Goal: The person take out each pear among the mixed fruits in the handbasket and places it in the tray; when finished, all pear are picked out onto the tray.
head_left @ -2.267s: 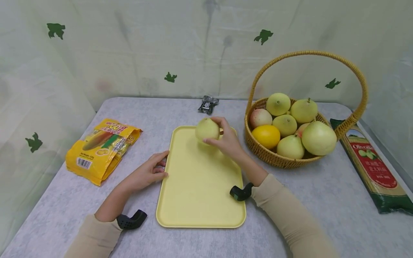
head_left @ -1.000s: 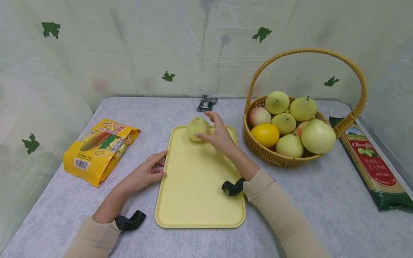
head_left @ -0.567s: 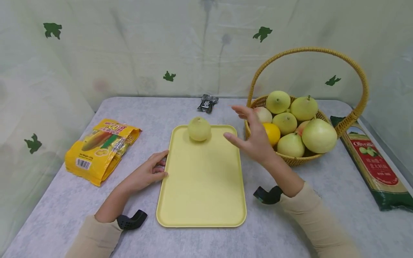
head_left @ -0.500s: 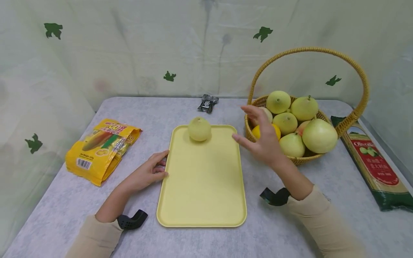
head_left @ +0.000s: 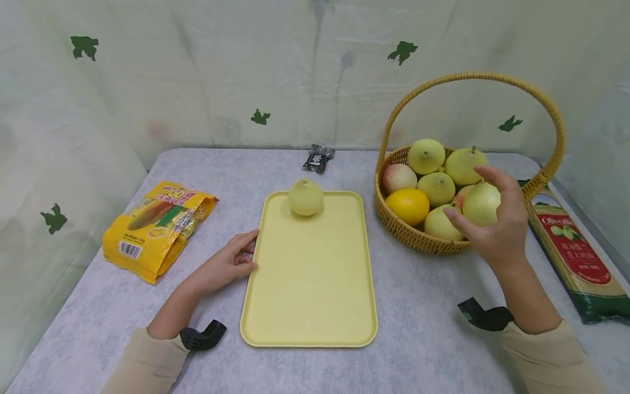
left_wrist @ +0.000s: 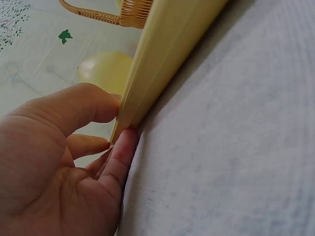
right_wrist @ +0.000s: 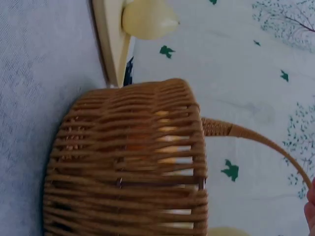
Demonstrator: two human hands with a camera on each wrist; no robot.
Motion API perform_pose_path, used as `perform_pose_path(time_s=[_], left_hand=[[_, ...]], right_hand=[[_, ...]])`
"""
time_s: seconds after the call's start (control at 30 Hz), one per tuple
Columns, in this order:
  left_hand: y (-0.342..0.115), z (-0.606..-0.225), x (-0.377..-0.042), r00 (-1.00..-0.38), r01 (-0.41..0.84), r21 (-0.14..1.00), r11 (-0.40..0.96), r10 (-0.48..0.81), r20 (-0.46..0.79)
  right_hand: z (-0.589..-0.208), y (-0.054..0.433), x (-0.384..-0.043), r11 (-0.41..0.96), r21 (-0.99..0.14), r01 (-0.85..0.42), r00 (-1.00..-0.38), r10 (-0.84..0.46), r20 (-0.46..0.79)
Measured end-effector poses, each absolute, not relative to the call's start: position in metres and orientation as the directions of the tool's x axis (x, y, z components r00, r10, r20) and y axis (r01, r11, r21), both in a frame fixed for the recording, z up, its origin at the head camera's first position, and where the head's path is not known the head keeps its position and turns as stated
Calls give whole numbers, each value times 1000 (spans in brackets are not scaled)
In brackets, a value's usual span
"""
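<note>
A pale yellow tray (head_left: pixel 310 284) lies on the table, with a pale green, pear-like fruit (head_left: pixel 306 197) sitting near its far left corner. My left hand (head_left: pixel 223 264) holds the tray's left edge; in the left wrist view the thumb is at the rim and another finger lies low against the outer wall. Above the right side of the wicker basket (head_left: pixel 413 236), my right hand (head_left: pixel 499 219) has thumb and fingers spread apart, holding nothing. It partly covers a large pale green fruit (head_left: pixel 481 203). Beside that are a yellow lemon-like fruit (head_left: pixel 407 207), a pinkish peach (head_left: pixel 399 179) and several green fruits.
The basket's tall handle (head_left: pixel 472 76) arches over the fruit. A yellow mango-pictured bag (head_left: pixel 159 230) lies at the left. Small black wrapped packets (head_left: pixel 319 158) lie behind the tray. A long packet (head_left: pixel 571 246) labelled Olivoilà is at the right. A curtain (head_left: pixel 295 65) hangs behind.
My right hand has let go of the pale green fruit on the tray, then moved right across to the basket. My left hand has stayed at the tray's edge.
</note>
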State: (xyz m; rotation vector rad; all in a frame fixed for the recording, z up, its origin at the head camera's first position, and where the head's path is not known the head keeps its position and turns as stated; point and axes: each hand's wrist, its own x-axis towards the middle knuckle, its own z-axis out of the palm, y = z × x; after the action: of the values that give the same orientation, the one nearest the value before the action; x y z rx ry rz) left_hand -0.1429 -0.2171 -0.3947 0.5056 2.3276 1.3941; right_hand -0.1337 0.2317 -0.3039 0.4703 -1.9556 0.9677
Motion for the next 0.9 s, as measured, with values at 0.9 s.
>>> perform_pose_path(time_s=[0.9], left_hand=[[-217,-394,-142,-862,87,898,430,484,-149]], right_hand=[[-328,287,-132,762,-551,-342,-786,89,611]])
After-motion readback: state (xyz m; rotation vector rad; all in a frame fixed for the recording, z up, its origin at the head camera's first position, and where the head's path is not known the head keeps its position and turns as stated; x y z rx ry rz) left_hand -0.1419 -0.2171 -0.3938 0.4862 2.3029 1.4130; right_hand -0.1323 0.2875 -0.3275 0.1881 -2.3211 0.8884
